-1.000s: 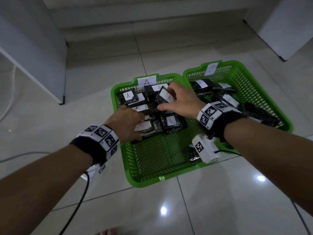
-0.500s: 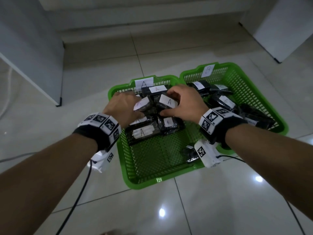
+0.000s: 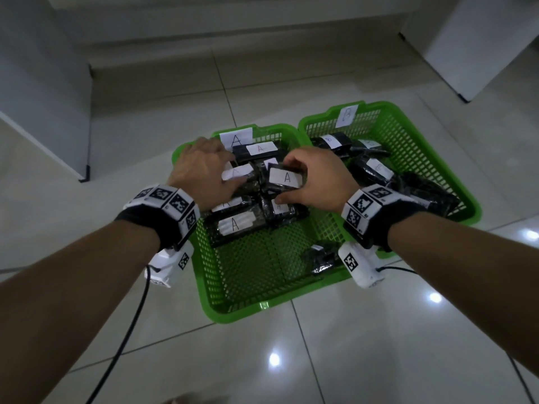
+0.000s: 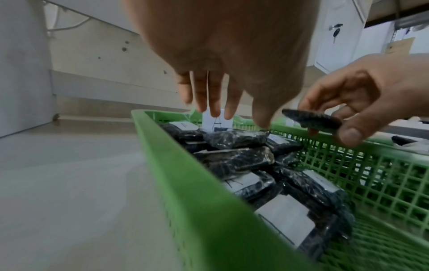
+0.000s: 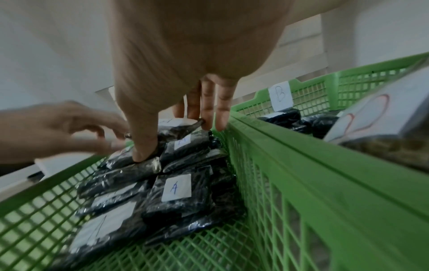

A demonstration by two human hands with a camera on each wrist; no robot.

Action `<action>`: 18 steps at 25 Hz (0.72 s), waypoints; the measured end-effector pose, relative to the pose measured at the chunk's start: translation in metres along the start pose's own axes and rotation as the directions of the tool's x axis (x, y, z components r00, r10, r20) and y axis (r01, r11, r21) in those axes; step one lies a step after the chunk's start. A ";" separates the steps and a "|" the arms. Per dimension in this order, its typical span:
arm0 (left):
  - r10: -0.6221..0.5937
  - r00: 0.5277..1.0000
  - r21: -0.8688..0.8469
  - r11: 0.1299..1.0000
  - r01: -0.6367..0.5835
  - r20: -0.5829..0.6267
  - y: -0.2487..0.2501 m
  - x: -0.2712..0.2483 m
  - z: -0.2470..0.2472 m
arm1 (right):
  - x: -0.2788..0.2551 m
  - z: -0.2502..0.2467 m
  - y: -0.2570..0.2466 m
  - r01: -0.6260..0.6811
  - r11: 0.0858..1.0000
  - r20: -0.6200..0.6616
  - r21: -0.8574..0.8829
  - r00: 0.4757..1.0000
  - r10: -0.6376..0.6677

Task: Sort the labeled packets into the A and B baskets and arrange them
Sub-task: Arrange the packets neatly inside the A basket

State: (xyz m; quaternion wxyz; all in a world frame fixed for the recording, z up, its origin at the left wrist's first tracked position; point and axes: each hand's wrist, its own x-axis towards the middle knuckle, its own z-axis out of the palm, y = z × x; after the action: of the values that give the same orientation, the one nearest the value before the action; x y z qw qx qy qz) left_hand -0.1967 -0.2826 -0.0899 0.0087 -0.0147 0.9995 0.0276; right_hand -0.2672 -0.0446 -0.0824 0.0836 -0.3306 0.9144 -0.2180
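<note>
The green A basket (image 3: 233,316) holds several black packets with white A labels, packed in its far half. In my right hand (image 3: 303,179) a packet labelled A (image 3: 284,177) is pinched between thumb and fingers, just above the others; the left wrist view shows it (image 4: 311,121) held clear of the pile. My left hand (image 3: 226,173) hovers with straight fingers over the far-left packet (image 3: 237,172), thumb close to it, gripping nothing. The B basket (image 3: 437,158) on the right holds several B packets (image 3: 335,141).
A small crumpled black packet (image 3: 319,256) lies alone in the A basket's near right corner. White cabinets stand at the left (image 3: 43,97) and far right (image 3: 472,45). A black cable (image 3: 122,330) trails over the tiled floor by my left arm.
My left hand has moved from the near-left packets up to the basket's far left. The right hand still holds the A packet, now turned label up and a little further left.
</note>
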 end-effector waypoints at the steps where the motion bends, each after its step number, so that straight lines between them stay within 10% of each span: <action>1: -0.033 0.999 -0.014 0.999 0.033 -0.034 -0.006 -0.003 -0.002 | -0.001 0.002 -0.007 0.033 0.998 0.059 -0.054 0.998 -0.030; 9: -0.025 1.000 -0.061 0.998 0.025 0.004 -0.028 -0.024 -0.002 | 0.014 0.048 -0.080 0.383 0.871 0.371 -0.309 0.891 -0.261; 18: -0.016 0.998 -0.326 0.945 -0.002 -0.052 -0.044 -0.056 0.020 | 0.037 0.086 -0.106 0.408 0.875 0.512 -0.262 0.827 -0.232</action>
State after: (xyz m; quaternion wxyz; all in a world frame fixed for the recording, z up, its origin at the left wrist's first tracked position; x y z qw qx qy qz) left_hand -0.1386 -0.3234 -0.1112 -0.0209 -0.0203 0.9809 0.1921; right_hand -0.2102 -0.1702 -0.1112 0.1998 -0.5336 0.8213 0.0283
